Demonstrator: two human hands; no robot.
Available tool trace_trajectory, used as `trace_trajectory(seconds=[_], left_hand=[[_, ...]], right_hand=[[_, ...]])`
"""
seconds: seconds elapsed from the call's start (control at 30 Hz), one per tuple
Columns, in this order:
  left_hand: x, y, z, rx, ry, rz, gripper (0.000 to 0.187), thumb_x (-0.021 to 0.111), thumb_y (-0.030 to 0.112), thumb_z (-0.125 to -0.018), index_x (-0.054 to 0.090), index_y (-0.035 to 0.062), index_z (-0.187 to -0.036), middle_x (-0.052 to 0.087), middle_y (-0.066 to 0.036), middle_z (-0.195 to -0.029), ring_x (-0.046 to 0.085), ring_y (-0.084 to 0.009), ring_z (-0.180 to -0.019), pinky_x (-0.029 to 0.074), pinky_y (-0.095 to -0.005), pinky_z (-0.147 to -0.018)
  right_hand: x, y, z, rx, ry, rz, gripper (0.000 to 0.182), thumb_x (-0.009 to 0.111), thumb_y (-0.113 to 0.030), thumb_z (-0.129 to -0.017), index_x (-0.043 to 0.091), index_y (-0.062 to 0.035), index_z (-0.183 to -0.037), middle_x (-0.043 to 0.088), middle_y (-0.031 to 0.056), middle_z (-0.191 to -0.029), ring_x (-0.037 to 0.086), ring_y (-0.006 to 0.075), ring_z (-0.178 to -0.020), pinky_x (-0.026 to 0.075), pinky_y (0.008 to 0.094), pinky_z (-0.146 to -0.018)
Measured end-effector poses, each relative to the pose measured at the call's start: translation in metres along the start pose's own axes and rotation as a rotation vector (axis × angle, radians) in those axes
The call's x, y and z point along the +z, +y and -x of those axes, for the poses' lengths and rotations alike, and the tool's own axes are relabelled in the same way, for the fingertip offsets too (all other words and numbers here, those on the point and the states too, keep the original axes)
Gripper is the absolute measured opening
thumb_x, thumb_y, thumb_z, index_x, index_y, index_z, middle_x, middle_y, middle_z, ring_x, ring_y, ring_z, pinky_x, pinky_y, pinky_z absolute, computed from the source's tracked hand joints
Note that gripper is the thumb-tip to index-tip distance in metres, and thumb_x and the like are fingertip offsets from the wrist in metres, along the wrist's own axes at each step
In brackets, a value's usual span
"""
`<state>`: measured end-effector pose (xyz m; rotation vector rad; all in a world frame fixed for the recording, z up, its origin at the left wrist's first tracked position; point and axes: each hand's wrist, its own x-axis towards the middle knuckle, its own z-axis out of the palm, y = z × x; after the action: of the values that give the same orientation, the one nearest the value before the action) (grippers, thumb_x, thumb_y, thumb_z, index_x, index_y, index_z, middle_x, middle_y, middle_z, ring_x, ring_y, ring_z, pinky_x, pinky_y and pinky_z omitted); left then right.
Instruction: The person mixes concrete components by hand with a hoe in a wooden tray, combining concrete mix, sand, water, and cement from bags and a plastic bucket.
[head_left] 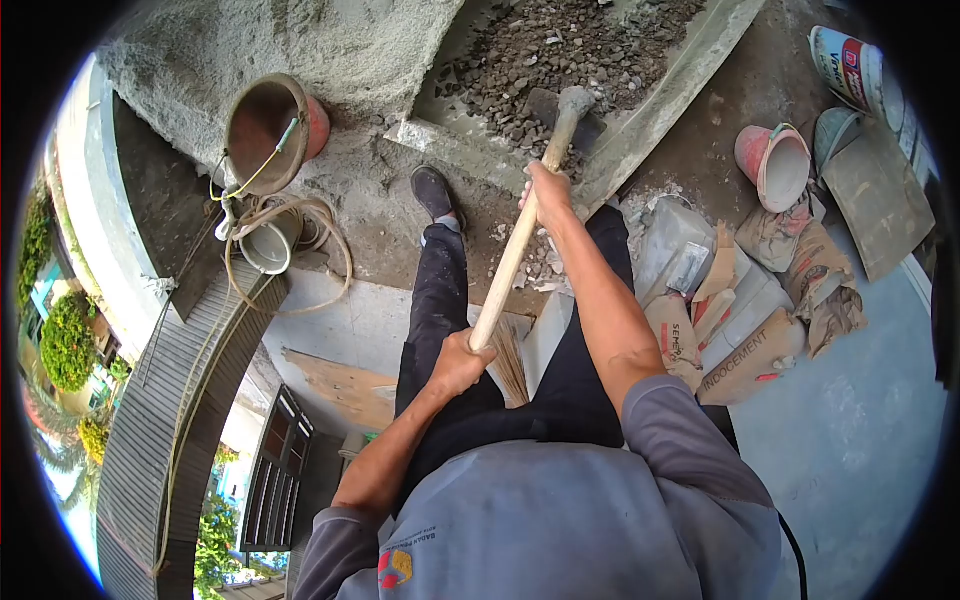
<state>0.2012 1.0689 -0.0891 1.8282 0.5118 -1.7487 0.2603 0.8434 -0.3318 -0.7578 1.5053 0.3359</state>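
A long wooden handle (510, 260) runs up from my lap to a dark metal tool head (570, 112). My left hand (462, 362) is closed round the lower end of the handle, and my right hand (548, 195) grips it farther up, below the head. The metal head rests on broken stone and gravel (510, 75), inside a shallow mixing trough with a pale rim (655, 115). The part of the head sunk among the stones is hidden.
Grey sand (350, 50) is heaped at upper left, beside a large bucket (265, 130), a smaller bucket (268, 248) and a coiled hose (345, 250). At right are a red bucket (778, 168), a white bucket (845, 65) and torn cement bags (755, 355).
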Motion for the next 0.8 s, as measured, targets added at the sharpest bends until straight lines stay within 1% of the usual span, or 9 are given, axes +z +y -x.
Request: trace_trajectory(seconds=[0.17, 0.27, 0.37, 0.5, 0.53, 0.63, 0.67, 0.7, 0.8], left_hand=[[-0.006, -0.001, -0.004, 0.454, 0.142, -0.138, 0.021, 0.071, 0.015, -0.079, 0.065, -0.0024, -0.089, 0.067, -0.019, -0.072, 0.068, -0.0297, -0.066, 0.053, -0.04, -0.066], [-0.025, 0.026, -0.018, 0.484, 0.114, -0.218, 0.023, 0.072, 0.015, -0.077, 0.067, -0.0011, -0.093, 0.068, -0.023, -0.078, 0.07, -0.0338, -0.073, 0.053, -0.0411, -0.07], [-0.049, 0.022, -0.029, 0.408, 0.114, -0.214, 0.035, 0.074, 0.023, -0.075, 0.072, 0.0018, -0.103, 0.071, -0.025, -0.087, 0.071, -0.0405, -0.086, 0.056, -0.0431, -0.078], [-0.087, -0.02, -0.022, 0.187, 0.192, -0.178, 0.034, 0.074, 0.023, -0.075, 0.072, 0.0004, -0.101, 0.073, -0.024, -0.088, 0.073, -0.0367, -0.085, 0.056, -0.0434, -0.078], [-0.087, -0.031, -0.02, 0.35, 0.3, -0.135, 0.019, 0.069, 0.014, -0.08, 0.062, -0.004, -0.083, 0.062, -0.01, -0.065, 0.061, -0.0188, -0.058, 0.051, -0.037, -0.058], [-0.074, -0.03, -0.006, 0.058, 0.215, 0.027, 0.026, 0.07, 0.017, -0.078, 0.068, -0.0042, -0.092, 0.067, -0.013, -0.072, 0.067, -0.0227, -0.067, 0.054, -0.039, -0.066], [-0.069, -0.018, 0.001, 0.024, 0.194, 0.081, 0.023, 0.069, 0.016, -0.079, 0.066, -0.0044, -0.09, 0.063, -0.009, -0.069, 0.062, -0.0172, -0.064, 0.052, -0.0361, -0.061], [-0.064, -0.004, 0.011, -0.032, 0.199, 0.059, 0.024, 0.069, 0.016, -0.079, 0.066, -0.0041, -0.092, 0.066, -0.013, -0.07, 0.065, -0.0207, -0.065, 0.052, -0.0379, -0.064], [-0.041, -0.009, 0.034, 0.158, 0.268, -0.127, 0.028, 0.071, 0.019, -0.078, 0.067, -0.0028, -0.095, 0.07, -0.022, -0.078, 0.071, -0.0307, -0.073, 0.055, -0.0413, -0.072]], right_hand=[[-0.013, -0.081, 0.071, -0.212, -0.072, -0.173, 0.019, 0.066, -0.018, -0.089, 0.058, -0.0014, -0.096, 0.05, 0.0045, -0.069, 0.05, 0.0169, -0.052, 0.047, 0.0364, -0.046], [0.001, -0.137, 0.099, -0.366, -0.084, -0.246, 0.015, 0.064, -0.015, -0.09, 0.059, -0.002, -0.093, 0.05, 0.0039, -0.069, 0.05, 0.0159, -0.052, 0.047, 0.0357, -0.046], [0.034, -0.135, 0.087, -0.382, -0.081, -0.215, 0.014, 0.064, -0.013, -0.088, 0.056, -0.0018, -0.089, 0.051, 0.0053, -0.064, 0.053, 0.0169, -0.048, 0.047, 0.034, -0.042], [0.098, -0.033, 0.023, -0.12, -0.047, -0.155, 0.021, 0.066, -0.016, -0.085, 0.052, -0.0015, -0.09, 0.052, 0.0066, -0.064, 0.053, 0.0194, -0.045, 0.049, 0.0381, -0.041], [0.108, -0.021, 0.023, -0.083, -0.063, -0.149, 0.021, 0.067, -0.016, -0.084, 0.052, -0.0014, -0.09, 0.052, 0.0067, -0.064, 0.054, 0.0195, -0.045, 0.049, 0.0387, -0.041], [0.125, -0.004, 0.019, -0.033, -0.155, -0.092, 0.02, 0.069, -0.017, -0.083, 0.057, -0.0012, -0.088, 0.053, 0.0064, -0.066, 0.053, 0.0192, -0.047, 0.049, 0.0384, -0.042], [0.125, -0.008, 0.022, -0.033, -0.174, -0.063, 0.02, 0.07, -0.016, -0.082, 0.058, -0.0017, -0.087, 0.054, 0.0066, -0.066, 0.054, 0.0193, -0.048, 0.049, 0.0381, -0.042], [0.124, -0.011, 0.022, -0.027, -0.156, -0.03, 0.02, 0.07, -0.017, -0.082, 0.058, -0.0017, -0.088, 0.053, 0.0063, -0.065, 0.054, 0.0193, -0.048, 0.05, 0.038, -0.042], [0.089, -0.029, 0.057, -0.004, -0.215, -0.085, 0.02, 0.069, -0.017, -0.085, 0.06, -0.0004, -0.09, 0.053, 0.006, -0.066, 0.054, 0.018, -0.048, 0.049, 0.0371, -0.043]])
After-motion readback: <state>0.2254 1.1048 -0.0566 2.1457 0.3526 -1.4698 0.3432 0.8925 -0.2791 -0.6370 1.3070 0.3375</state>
